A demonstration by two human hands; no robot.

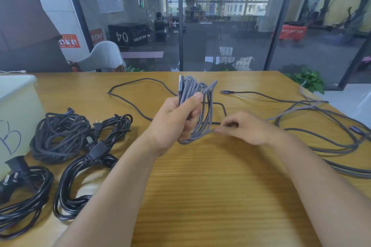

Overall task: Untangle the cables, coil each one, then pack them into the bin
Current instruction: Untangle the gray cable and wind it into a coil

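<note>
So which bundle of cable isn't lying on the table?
The grey braided coil, gripped in the left hand. The black bundles lie on the table.

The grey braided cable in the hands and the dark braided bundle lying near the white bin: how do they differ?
The grey braided cable is lighter in colour; the dark braided bundle is nearly black. The grey one is held up off the table in the left hand, with the right hand pinching its strand; the dark one lies untouched on the table. The grey one trails a loose strand; the dark one looks fully coiled. Both have a woven sheath.
</note>
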